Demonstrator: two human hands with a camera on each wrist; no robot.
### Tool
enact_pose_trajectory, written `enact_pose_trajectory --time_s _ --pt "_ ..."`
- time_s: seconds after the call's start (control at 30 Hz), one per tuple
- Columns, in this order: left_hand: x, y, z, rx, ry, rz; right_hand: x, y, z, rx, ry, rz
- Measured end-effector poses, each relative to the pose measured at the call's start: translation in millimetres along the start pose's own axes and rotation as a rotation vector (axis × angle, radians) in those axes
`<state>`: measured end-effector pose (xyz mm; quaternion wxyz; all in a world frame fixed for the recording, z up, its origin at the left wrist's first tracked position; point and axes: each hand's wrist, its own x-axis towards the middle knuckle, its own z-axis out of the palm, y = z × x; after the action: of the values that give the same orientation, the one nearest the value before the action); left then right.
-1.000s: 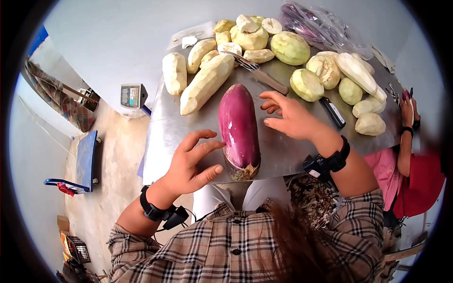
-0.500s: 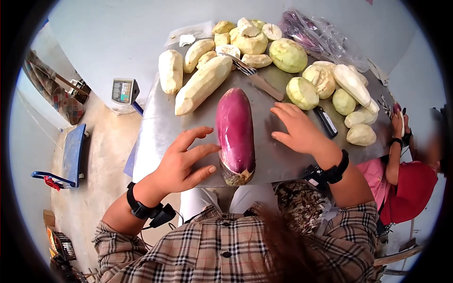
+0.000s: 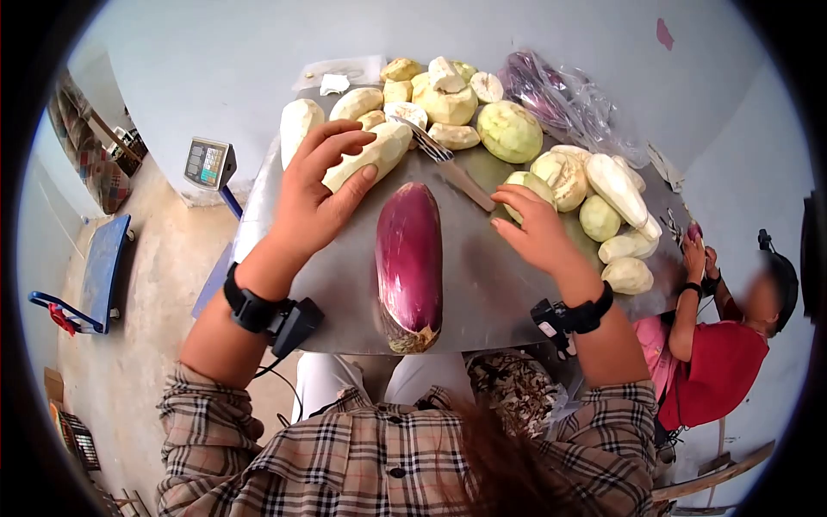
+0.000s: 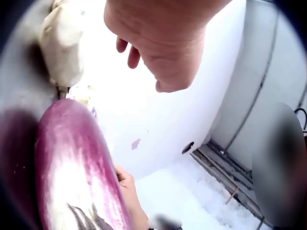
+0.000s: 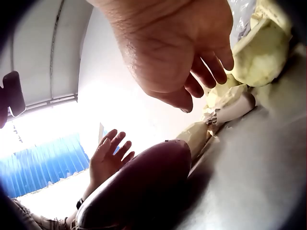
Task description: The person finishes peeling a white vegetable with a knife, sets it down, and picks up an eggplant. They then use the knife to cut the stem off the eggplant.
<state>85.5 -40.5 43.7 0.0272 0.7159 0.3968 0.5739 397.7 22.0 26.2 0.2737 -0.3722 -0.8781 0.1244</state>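
Note:
A large purple eggplant (image 3: 409,258) lies lengthwise on the metal table (image 3: 345,293), its stem end near the front edge. To its upper left, my left hand (image 3: 314,202) is raised with loosely bent fingers, overlapping a long peeled eggplant (image 3: 389,146) in the head view; it holds nothing. My right hand (image 3: 538,233) hovers right of the purple eggplant, fingers spread and slightly bent, nothing in them. Its fingertips appear close to the handle of a knife (image 3: 465,183) and a cut peeled piece (image 3: 527,185). In the right wrist view the left hand (image 5: 106,165) shows beyond the purple eggplant (image 5: 144,184).
Peeled eggplants (image 3: 508,131) and cut pieces crowd the table's back and right side. A plastic bag (image 3: 568,99) with purple eggplants lies behind them. Another person (image 3: 711,366) works at the right. A scale display (image 3: 209,164) stands at the left, and a bag of peelings (image 3: 512,392) sits below the front edge.
My left hand has left the purple eggplant's side and moved up and forward, over the long peeled one. My right hand stays near the knife handle. The head view has shifted.

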Motion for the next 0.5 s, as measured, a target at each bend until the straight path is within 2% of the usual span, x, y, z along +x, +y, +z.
enact_pose_trajectory --time_s 0.03,0.1,0.17,0.2,0.27,0.3,0.33,0.5 --pt "-4 -11 9 -0.099 0.068 -0.084 8 1 5 0.018 0.001 0.016" --pt "-13 -20 14 -0.075 0.028 -0.096 24 5 19 -0.081 -0.015 0.028" --pt "-16 -15 13 -0.068 -0.017 -0.041 37 8 32 -0.183 -0.068 0.095" --pt "-20 -4 6 -0.032 -0.051 -0.008 37 -1 34 -0.235 -0.049 0.063" --pt "-23 -4 7 0.034 -0.122 0.068 49 2 42 -0.282 -0.157 0.145" --pt "-23 -4 8 0.006 -0.146 0.040 52 5 45 -0.299 -0.208 0.188" --pt "-24 -6 10 -0.025 -0.173 0.011 51 12 51 -0.306 -0.135 0.088" --pt "-27 -7 12 -0.076 -0.245 -0.012 50 9 49 -0.250 -0.062 0.154"
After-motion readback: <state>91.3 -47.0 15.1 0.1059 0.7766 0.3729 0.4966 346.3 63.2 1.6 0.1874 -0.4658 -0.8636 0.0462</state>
